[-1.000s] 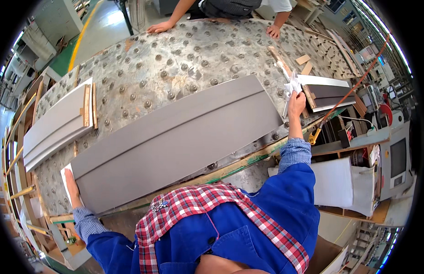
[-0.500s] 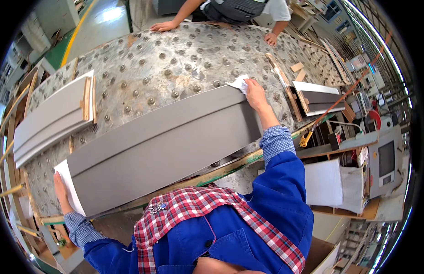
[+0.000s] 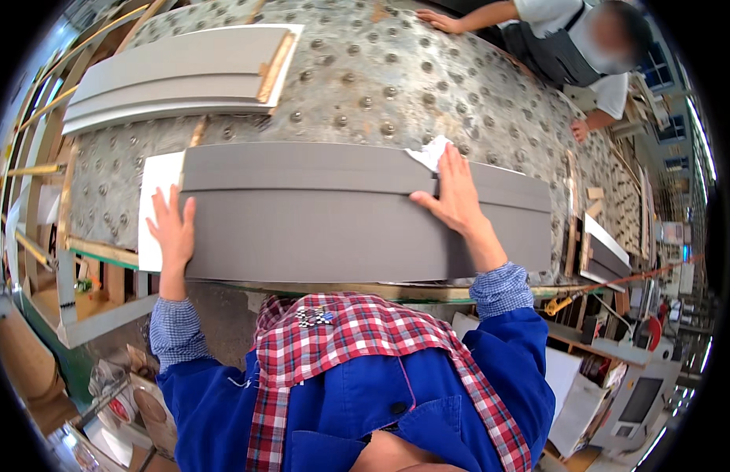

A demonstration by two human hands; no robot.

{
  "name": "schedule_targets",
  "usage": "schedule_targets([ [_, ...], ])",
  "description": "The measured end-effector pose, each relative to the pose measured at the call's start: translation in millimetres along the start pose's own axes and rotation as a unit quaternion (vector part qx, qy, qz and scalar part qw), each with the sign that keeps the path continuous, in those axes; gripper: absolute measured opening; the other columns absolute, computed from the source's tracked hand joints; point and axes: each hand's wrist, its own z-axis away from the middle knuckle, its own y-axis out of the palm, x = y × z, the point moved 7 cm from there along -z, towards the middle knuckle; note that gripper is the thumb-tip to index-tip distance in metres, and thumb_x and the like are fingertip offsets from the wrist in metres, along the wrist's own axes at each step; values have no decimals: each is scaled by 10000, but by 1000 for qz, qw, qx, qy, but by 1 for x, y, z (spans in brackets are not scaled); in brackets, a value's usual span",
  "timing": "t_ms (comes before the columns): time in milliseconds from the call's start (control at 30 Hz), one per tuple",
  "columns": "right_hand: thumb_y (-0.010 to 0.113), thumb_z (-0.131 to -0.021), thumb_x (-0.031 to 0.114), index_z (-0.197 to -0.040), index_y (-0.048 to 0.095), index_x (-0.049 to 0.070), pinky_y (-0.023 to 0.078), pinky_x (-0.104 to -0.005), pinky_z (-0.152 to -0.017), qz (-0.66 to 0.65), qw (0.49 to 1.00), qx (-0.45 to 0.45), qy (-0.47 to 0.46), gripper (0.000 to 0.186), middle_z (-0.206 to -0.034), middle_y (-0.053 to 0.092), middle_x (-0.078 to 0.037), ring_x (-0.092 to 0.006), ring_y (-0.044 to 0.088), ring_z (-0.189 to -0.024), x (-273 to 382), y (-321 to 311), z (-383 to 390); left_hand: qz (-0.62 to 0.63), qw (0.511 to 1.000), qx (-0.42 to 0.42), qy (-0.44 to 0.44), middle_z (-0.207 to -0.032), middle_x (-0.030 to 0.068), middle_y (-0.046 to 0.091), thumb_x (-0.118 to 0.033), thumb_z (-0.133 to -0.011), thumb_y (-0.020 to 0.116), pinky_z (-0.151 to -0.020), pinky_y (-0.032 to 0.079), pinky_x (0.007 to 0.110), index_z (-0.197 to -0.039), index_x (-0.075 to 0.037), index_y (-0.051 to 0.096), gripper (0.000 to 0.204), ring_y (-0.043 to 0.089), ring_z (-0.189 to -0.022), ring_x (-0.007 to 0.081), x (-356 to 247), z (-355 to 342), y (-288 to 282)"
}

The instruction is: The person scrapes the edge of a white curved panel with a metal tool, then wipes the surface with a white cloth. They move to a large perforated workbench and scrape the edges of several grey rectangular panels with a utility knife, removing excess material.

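A long grey panel (image 3: 326, 212) with a raised strip along its far edge lies across the studded worktable (image 3: 381, 86). My left hand (image 3: 173, 229) rests flat, fingers spread, on the panel's left end, beside a white sheet (image 3: 156, 204) sticking out under it. My right hand (image 3: 453, 191) presses a crumpled white cloth (image 3: 430, 151) against the panel's upper edge, right of the middle.
A stack of grey curved panels (image 3: 176, 75) with a wooden block lies at the far left of the table. Another person (image 3: 569, 47) leans on the far right side, hands on the table. More panels and wood pieces (image 3: 605, 252) sit at the right, with machines beyond.
My right hand with the cloth has slid leftward along the panel's far edge, from its right end toward the middle. My left hand stays at the left end. My view has shifted.
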Motion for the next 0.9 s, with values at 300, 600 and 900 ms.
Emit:
schedule_targets([
  [300,582,-636,767,-1261,310,-205,220,-495,-1086,-117,965,-21,-232,1187,-1361,284,-368,-467,268,-1300,236,22,-103,62,997,-35,9,-1454,209,272,-460,-931,436,-1077,69,573,-1355,-45,383,595,215,-1369,346,-21,10,-28],
  [600,532,-790,620,-1279,412,-84,240,-490,-1085,-199,898,-76,-385,866,-1358,385,-238,-383,315,-1305,369,39,-134,119,987,-99,-40,-1439,191,300,-344,-973,368,-1075,84,572,-1374,-48,358,499,231,-1363,339,-11,12,-29],
  [900,583,-842,395,-1255,469,-37,349,-405,-1001,-276,905,-77,-313,610,-1293,476,-170,-320,467,-1172,354,35,-135,62,992,-109,-7,-1405,203,334,-355,-974,360,-1067,87,587,-1373,-59,365,496,259,-1342,358,-21,12,-36],
])
